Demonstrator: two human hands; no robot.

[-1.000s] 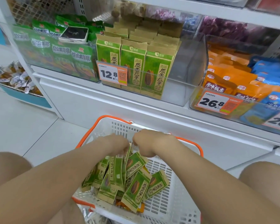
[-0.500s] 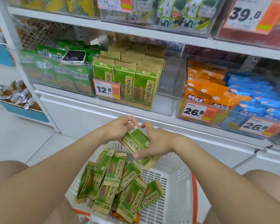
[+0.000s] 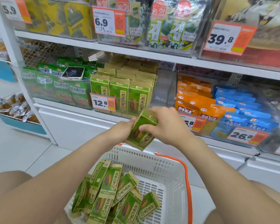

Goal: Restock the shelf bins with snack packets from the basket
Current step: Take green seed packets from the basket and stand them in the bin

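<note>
- The packet (image 3: 141, 131) is held up between both hands, above the basket's (image 3: 170, 173) far rim and just in front of the bin (image 3: 162, 92).
- Its long axis runs on a slant: the top end points up and right toward the bin, the bottom end points down toward the basket.
- The left hand (image 3: 120, 132) grips the packet's left edge, thumb lying along it; the right hand (image 3: 166, 125) clasps the upper right part, thumb curled across the printed face.
- The packet is green with tan ends, a dark striped seed picture and black characters down its face; it may be more than one packet stacked, I cannot tell.
- Beyond the hands, the bin holds three upright rows of the same packets at its left; its right side, straight ahead of the right hand, stands open.
- A clear front lip with a 12.8 tag (image 3: 103, 103) edges the bin.
- Below the forearms, more packets (image 3: 110, 194) lie jumbled in the basket's left half.
</note>
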